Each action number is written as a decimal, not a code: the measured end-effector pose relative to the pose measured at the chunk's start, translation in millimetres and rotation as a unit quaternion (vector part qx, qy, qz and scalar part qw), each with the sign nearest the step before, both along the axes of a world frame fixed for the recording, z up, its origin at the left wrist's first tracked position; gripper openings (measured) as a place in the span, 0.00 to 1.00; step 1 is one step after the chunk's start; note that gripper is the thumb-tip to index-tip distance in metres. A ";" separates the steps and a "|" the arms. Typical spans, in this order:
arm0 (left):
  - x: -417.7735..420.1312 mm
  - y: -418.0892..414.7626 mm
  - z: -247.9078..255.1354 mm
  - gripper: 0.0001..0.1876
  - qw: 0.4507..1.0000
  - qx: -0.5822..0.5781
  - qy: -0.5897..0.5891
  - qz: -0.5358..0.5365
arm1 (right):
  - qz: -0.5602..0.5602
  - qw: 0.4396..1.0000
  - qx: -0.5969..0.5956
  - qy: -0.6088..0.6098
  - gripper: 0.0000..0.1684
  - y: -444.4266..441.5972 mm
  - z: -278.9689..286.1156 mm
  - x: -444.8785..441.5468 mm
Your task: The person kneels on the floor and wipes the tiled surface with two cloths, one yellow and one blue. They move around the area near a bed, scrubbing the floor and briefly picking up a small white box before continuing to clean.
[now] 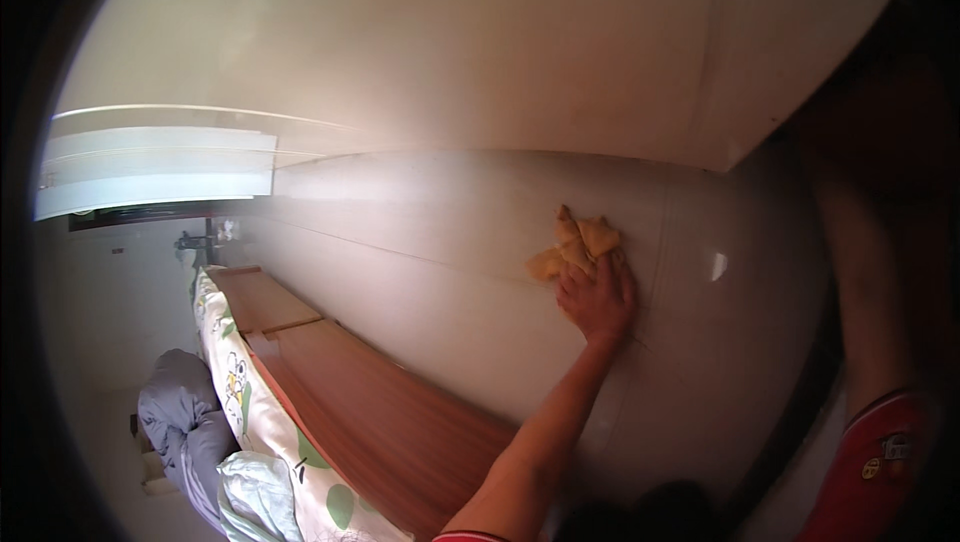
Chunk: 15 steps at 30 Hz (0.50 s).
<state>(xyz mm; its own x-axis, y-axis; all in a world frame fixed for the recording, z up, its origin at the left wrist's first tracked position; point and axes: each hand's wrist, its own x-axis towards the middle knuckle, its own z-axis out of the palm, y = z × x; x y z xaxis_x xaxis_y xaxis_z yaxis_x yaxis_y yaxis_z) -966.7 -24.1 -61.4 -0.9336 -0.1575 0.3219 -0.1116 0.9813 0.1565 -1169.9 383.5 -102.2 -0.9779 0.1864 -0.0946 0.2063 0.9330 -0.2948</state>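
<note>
My left hand [600, 302] presses a crumpled yellow cloth [576, 245] onto the pale, glossy tiled floor [465, 219]. Its fingers rest on the near edge of the cloth, partly bunched around it. The cloth lies in folds ahead of the fingertips. At the right, my other forearm runs from a red sleeve up into deep shadow, and my right hand cannot be made out there.
A bed's reddish wooden side panel [390, 422] borders the floor at lower left. Patterned bedding [259, 399] and a grey quilt [180, 407] lie above it. A pale smooth surface [480, 54] rises along the floor's far edge. Dark furniture or a doorway stands at right.
</note>
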 end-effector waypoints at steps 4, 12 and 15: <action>2.9 -15.8 -2.0 0.21 1.000 -0.022 -0.008 0.016 | 0.019 0.976 -0.181 -0.116 0.29 -81.3 -18.5 7.0; 20.2 -49.1 -9.9 0.23 1.000 -0.018 0.018 0.004 | 0.151 0.976 -0.122 -0.102 0.30 -145.6 36.2 153.9; 17.1 -57.6 -11.7 0.23 1.000 -0.021 0.021 0.004 | 0.081 0.995 -0.044 -0.046 0.32 -98.2 15.7 136.4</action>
